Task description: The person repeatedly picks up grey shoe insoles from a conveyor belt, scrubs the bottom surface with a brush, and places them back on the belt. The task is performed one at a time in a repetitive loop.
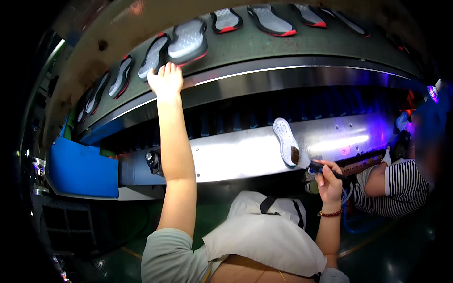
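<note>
My left hand reaches far out to a green conveyor belt. Its fingers are closed at the heel edge of a grey shoe sole with a black and red rim, which looks slightly tilted. Another black-rimmed sole lies beside the same hand; the exact grip is partly hidden. In my right hand is a flat brush with a dark handle. The brush's brown bristles touch the heel of a white shoe sole, which rests on a shiny metal shelf.
More soles, such as one at right, line the belt. A metal rail edges it, above a dark gap. At left stand a blue panel and a small black object. A co-worker in a striped garment sits at right.
</note>
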`<state>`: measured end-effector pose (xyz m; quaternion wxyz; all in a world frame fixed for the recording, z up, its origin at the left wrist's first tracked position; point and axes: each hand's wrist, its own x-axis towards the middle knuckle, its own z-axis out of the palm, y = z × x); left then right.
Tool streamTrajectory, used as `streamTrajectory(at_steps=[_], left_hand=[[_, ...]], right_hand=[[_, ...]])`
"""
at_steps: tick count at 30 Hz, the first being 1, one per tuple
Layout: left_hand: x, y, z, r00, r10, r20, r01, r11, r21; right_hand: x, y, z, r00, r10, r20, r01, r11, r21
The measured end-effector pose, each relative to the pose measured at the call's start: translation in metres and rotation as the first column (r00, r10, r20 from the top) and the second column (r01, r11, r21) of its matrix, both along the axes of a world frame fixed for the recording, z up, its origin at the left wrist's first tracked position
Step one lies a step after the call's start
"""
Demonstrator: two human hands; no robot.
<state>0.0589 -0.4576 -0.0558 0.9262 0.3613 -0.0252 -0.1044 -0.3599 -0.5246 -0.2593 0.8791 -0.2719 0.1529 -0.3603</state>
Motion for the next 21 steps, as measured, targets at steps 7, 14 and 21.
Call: streamTrajectory(at_steps=[7, 14, 21], left_hand=[[0.022, -0.025, -0.020, 0.874, -0.292, 0.389, -0.308, 0.288, 0.907], [0.068, -0.062, -0.026, 0.714, -0.370, 0.595, -0.562, 0.205, 0.802], [0.066, -0.078, -0.015, 0.642, -0.544, 0.541, -0.562, 0.146, 0.814]], right_hand=[[-0.004, -0.001, -0.024, 0.977, -0.037, -0.212, 0.069, 0.987, 0.144], [-0.005, 0.001, -0.030, 0.979, -0.026, -0.203, 0.067, 0.978, 0.197], [-0.024, 0.002, -0.042, 0.978, -0.062, -0.201, 0.121, 0.947, 0.298]])
